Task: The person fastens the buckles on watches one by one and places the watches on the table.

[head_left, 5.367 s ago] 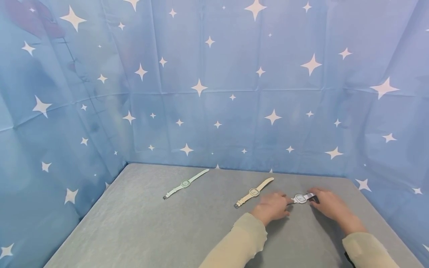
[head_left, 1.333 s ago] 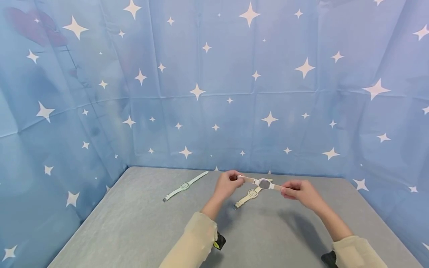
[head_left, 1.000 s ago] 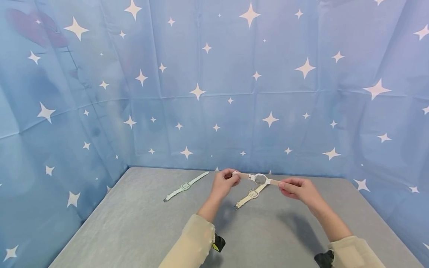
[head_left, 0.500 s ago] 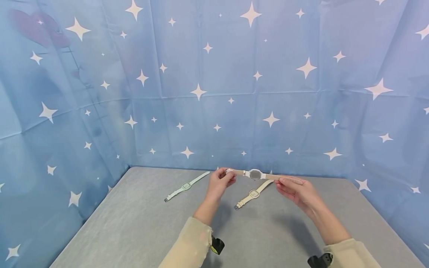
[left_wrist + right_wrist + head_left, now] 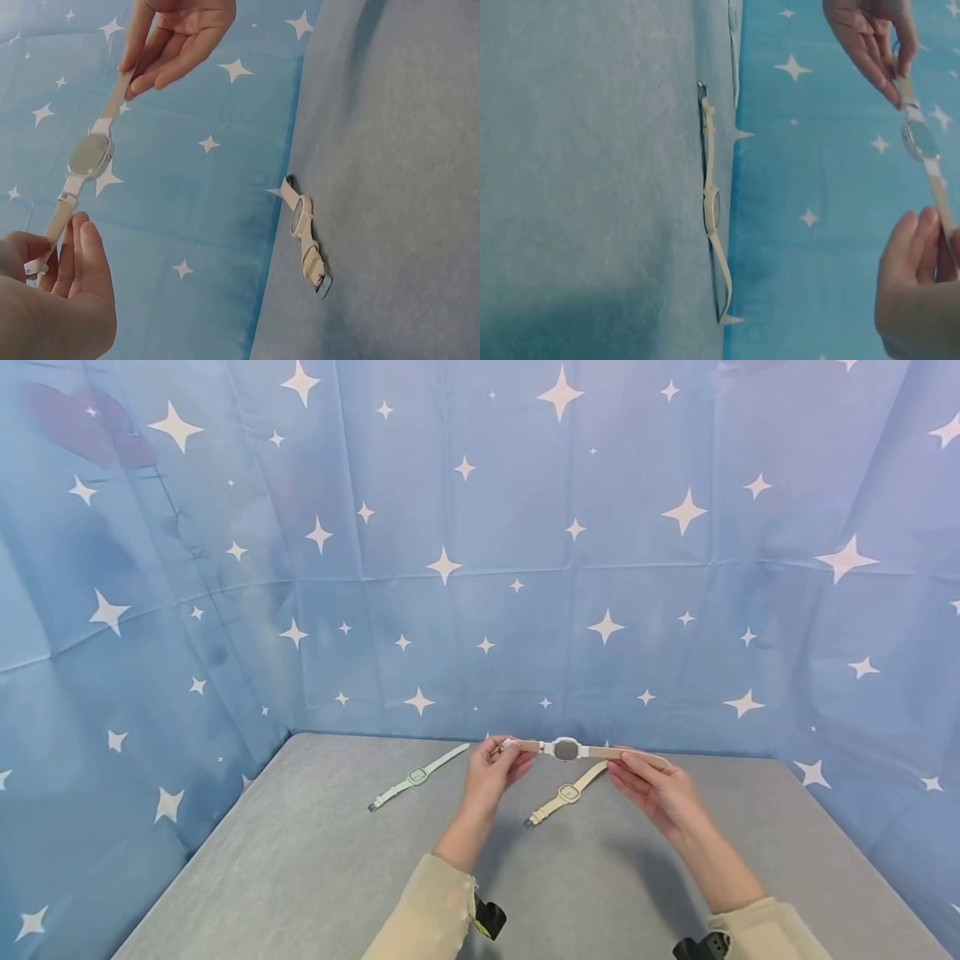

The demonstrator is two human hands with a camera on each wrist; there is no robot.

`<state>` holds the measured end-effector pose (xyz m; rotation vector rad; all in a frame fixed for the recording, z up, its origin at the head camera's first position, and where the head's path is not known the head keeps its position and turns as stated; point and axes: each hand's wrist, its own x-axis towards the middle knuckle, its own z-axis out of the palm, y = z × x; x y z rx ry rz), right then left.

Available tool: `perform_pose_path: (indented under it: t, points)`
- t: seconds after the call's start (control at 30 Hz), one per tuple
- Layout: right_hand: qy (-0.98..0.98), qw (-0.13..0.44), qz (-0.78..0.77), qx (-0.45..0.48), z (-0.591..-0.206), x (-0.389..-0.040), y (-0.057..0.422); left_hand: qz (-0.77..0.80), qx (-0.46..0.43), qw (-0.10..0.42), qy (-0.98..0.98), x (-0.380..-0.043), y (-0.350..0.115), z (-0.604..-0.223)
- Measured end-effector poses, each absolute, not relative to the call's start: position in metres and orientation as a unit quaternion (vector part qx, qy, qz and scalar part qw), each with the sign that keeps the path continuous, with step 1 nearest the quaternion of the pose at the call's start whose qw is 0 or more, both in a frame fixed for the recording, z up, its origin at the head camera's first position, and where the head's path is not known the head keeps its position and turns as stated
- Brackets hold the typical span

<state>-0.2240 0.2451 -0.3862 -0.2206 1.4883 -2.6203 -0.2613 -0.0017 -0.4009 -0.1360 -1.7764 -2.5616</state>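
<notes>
A white wristwatch (image 5: 566,749) hangs stretched level above the table, its back and beige strap lining turned toward the head camera. My left hand (image 5: 487,779) pinches the buckle end of its strap. The other strap half is pinched between thumb and fingers of my right hand (image 5: 663,789). In the left wrist view the watch (image 5: 91,157) runs aslant between both hands, clear of the table. Below it, a cream wristwatch (image 5: 569,793) lies face up on the table, untouched. Farther left lies a pale green wristwatch (image 5: 417,776), also face up.
The grey table (image 5: 300,860) reaches back to a blue curtain (image 5: 517,527) with white stars, which also runs along both sides. A black wrist device (image 5: 489,917) sits at the left sleeve, another (image 5: 701,947) at the right sleeve.
The white watch, first lying face up on the table at the right, has been lifted by both hands, turned back side forward, moved left and levelled. The other two watches stay put.
</notes>
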Motion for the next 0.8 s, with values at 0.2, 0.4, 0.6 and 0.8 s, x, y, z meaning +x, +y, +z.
perform_pose_path:
  t: [0.2, 0.4, 0.6, 0.8]
  points:
    - [0.484, 0.050, -0.871, -0.070, -0.387, -0.222, 0.239, -0.837, -0.051, -0.004, -0.544, -0.259, 0.001, -0.400]
    - [0.480, 0.037, -0.875, -0.054, -0.386, -0.219, 0.232, -0.850, -0.052, -0.016, -0.524, -0.255, 0.000, -0.399]
    - [0.480, 0.030, -0.875, -0.058, -0.385, -0.217, 0.228, -0.863, -0.042, -0.024, -0.504, -0.252, -0.001, -0.400]
    - [0.493, 0.013, -0.867, -0.078, -0.386, -0.215, 0.225, -0.869, -0.044, -0.022, -0.492, -0.251, -0.003, -0.400]
